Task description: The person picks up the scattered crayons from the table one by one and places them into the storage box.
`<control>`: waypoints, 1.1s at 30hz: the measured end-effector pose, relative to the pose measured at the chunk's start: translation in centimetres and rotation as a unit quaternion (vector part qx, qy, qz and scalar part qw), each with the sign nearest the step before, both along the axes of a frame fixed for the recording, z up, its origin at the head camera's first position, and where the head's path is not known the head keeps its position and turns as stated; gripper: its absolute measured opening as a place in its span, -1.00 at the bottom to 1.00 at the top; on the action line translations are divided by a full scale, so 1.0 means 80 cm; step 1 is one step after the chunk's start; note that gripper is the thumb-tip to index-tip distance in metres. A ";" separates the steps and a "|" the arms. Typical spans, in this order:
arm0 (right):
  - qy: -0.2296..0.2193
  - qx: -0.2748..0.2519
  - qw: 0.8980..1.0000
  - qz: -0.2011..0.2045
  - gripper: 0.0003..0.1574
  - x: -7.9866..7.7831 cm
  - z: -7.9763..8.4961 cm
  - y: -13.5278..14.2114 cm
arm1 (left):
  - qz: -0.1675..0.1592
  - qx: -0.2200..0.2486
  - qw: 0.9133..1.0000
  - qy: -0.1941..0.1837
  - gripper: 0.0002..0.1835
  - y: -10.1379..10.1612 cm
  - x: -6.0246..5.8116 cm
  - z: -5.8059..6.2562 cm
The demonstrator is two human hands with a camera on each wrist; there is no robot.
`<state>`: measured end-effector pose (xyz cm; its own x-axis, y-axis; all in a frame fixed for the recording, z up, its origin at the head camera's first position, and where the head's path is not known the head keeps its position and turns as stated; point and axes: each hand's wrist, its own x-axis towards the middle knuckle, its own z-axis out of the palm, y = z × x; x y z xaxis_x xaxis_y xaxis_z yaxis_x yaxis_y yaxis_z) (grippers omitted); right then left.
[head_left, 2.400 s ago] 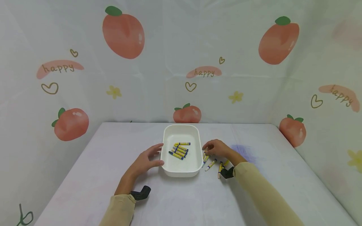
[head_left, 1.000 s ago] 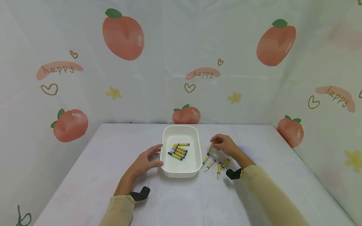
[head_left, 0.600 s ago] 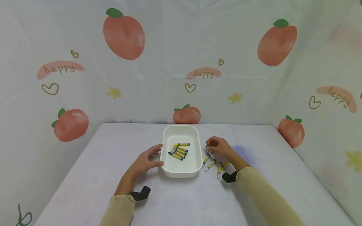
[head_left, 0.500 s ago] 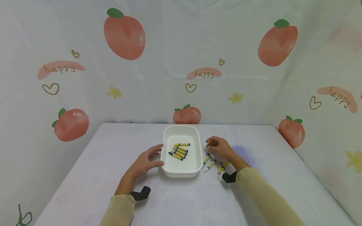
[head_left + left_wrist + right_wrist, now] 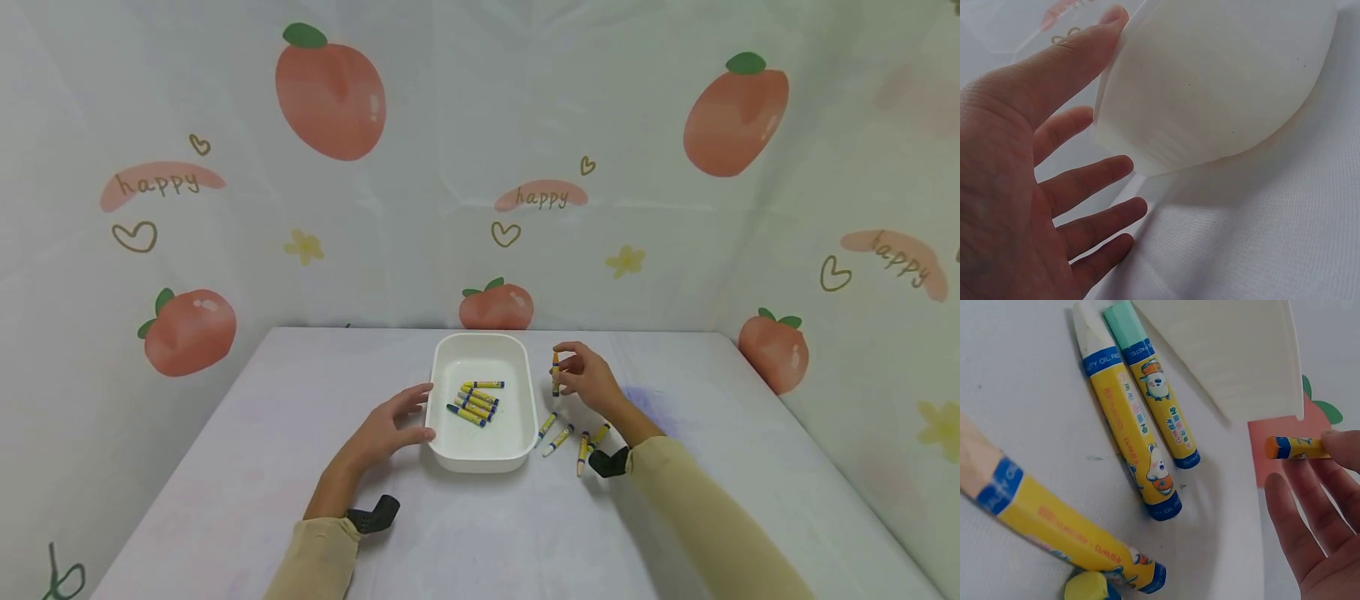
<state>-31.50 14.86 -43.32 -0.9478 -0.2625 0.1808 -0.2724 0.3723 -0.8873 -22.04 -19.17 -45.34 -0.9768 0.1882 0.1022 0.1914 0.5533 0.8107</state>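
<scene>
Just right of the tray, my right hand (image 5: 594,383) pinches an orange oil pastel (image 5: 556,379) in a yellow wrapper. It stands upright above the table in the head view; in the right wrist view the thumb covers part of the orange pastel (image 5: 1300,448). My left hand (image 5: 382,427) rests at the left side of the white tray (image 5: 459,462), fingers spread and thumb against the rim. Inside the tray lie several oil pastels (image 5: 476,404). Below my right hand are a white pastel (image 5: 1129,431), a mint green one (image 5: 1160,394), a peach one (image 5: 1072,525) and a yellow one (image 5: 1087,586).
A pale cloth covers the table (image 5: 465,542), with a purple smudge (image 5: 647,408) to the right of the right hand. Behind it hangs a white curtain (image 5: 420,250) printed with peaches. Black wrist devices (image 5: 375,514) sit on both wrists.
My right hand has picked the orange pastel up from beside the tray, turned it upright and raised it toward the back. The left hand and tray stay in place.
</scene>
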 end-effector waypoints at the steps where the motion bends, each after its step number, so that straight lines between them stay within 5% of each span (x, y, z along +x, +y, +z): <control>1: -0.001 -0.009 1.000 -0.001 -0.49 0.000 0.001 0.000 | 0.001 0.004 1.000 -0.003 -0.23 0.000 0.000 0.000; 19: 0.023 -0.039 0.999 0.020 -0.49 -0.011 0.031 -0.030 | 0.009 0.031 0.999 -0.037 -0.23 -0.002 -0.002 -0.001; 33: 0.022 0.058 0.996 0.070 -0.55 -0.016 0.055 -0.074 | 0.011 0.028 0.999 -0.044 -0.24 -0.002 -0.003 -0.001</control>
<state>-32.81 8.96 -38.92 -0.8922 -0.4138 0.1810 -0.3660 0.4276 -0.8266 -22.31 -19.36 -45.40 -0.9863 0.1630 0.0247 0.1056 0.5092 0.8541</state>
